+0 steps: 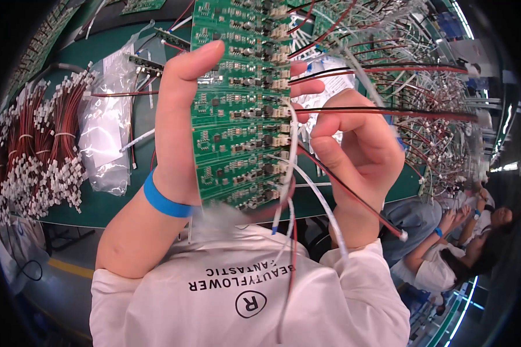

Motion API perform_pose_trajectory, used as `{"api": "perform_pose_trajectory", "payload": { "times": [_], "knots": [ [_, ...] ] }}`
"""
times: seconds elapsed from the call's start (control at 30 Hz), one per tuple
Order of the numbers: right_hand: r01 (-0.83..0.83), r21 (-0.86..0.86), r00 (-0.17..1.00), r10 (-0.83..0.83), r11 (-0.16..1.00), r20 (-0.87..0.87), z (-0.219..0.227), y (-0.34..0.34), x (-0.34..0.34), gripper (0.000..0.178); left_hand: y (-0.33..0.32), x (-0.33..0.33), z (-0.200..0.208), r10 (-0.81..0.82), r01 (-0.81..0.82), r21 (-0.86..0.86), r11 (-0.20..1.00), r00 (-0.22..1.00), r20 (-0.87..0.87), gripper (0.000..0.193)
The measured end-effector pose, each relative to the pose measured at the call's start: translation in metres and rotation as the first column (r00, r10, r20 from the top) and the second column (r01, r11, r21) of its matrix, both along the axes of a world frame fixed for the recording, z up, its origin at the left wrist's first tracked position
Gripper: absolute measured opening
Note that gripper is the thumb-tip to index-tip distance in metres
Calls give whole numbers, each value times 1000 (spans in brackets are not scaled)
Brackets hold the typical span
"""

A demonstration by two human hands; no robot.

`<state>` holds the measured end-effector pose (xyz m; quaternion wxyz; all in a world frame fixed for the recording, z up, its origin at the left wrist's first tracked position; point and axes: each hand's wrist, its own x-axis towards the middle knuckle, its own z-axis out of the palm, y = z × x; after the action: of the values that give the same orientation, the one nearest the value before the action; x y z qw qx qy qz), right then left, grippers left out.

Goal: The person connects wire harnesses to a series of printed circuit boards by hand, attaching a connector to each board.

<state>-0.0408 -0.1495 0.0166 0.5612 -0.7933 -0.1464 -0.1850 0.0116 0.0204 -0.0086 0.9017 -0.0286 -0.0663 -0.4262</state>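
Note:
My left hand holds a long green circuit board panel upright, thumb on its left edge and fingertips showing past its right edge. White connectors line the panel's right side. My right hand is closed beside that edge, pinching a red-and-black wire lead that runs down to a small white plug. White wires hang from the panel's connectors. A blue band circles my left wrist.
Bundles of red wires with white plugs lie at the left on the green bench, beside a clear plastic bag. More wired boards fill the back right. Other people sit at the lower right.

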Motion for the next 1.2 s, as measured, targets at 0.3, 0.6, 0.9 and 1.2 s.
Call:
{"api": "perform_pose_trajectory", "payload": {
  "times": [0.3,0.6,0.9,1.2],
  "knots": [
    [-45,-192,998,54,980,40,-10,6,1,13,-2,-3,-8,269,-274,7,962,946,180,39],
    [51,-16,997,-52,999,-59,-14,11,-1,15,-16,-8,12,248,-297,468,832,955,164,71],
    [86,-3,992,-86,996,-92,-20,11,1,10,-19,-5,18,256,-221,514,829,967,3,75],
    [57,-284,988,-95,957,-124,-14,5,1,12,-17,0,-1,186,-165,440,883,982,-5,56]
  ]
}}
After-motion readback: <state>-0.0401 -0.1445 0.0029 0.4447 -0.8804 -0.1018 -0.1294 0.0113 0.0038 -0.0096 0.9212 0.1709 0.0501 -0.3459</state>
